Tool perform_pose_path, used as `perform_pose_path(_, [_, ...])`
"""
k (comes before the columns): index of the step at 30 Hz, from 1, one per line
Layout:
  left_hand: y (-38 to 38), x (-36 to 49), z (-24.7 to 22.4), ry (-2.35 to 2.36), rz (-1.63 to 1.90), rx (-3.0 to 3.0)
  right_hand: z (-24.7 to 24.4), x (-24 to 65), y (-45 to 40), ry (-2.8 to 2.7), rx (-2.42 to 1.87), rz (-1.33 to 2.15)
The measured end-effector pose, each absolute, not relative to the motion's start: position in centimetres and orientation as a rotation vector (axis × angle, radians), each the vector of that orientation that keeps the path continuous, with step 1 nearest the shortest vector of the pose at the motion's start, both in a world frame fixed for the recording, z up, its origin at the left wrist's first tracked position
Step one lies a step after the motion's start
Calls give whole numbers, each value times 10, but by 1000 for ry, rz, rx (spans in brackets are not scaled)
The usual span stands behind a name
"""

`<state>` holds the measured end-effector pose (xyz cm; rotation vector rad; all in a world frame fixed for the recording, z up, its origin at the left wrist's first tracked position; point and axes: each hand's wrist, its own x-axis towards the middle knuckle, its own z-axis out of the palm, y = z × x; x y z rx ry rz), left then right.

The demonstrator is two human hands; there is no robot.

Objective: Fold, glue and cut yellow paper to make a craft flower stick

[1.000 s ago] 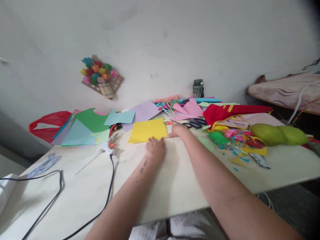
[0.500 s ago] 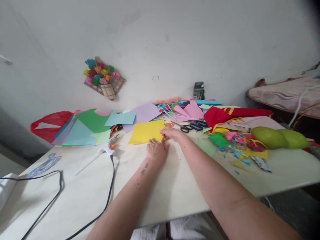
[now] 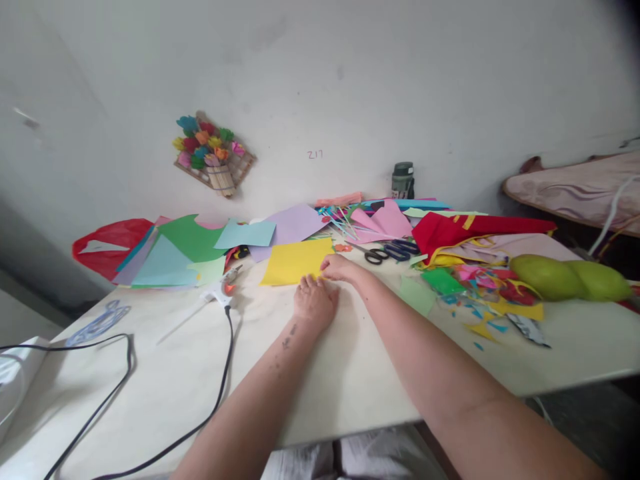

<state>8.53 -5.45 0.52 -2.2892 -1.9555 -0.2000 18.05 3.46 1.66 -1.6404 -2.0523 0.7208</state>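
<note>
A sheet of yellow paper [image 3: 295,259] lies on the pale table, its near edge toward me. My left hand [image 3: 315,305] rests at that near edge, fingers bent together over the paper; its thumb is hidden. At the sheet's near right corner, my right hand [image 3: 340,269] has thumb and fingertips pinched on the paper edge. The two hands are side by side, nearly touching. The small bit of edge between them is hard to make out.
A white glue gun [image 3: 216,292] with a black cord stands left. Coloured papers [image 3: 173,260] lie behind it. Scissors [image 3: 377,255], red cloth [image 3: 440,233], paper scraps [image 3: 480,313] and green fruit-like objects [image 3: 565,277] are at right. A bottle [image 3: 403,180] stands by the wall.
My right hand has shifted slightly away from my left fingers along the paper's edge. The left hand still presses the near edge. The whole view has moved a little.
</note>
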Motion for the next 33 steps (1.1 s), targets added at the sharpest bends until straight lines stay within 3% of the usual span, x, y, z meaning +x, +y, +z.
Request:
perform_pose_path(7, [-54, 84, 4, -1996, -235, -2295, 23, 177, 27, -2171, -1678, 561])
perform_pose_path(27, [-52, 76, 7, -1930, -273, -2364, 20, 175, 29, -2156, -1695, 588])
perform_pose_path(33, [-54, 78, 14, -1904, -192, -2364, 19, 183, 30, -1845, -1564, 971])
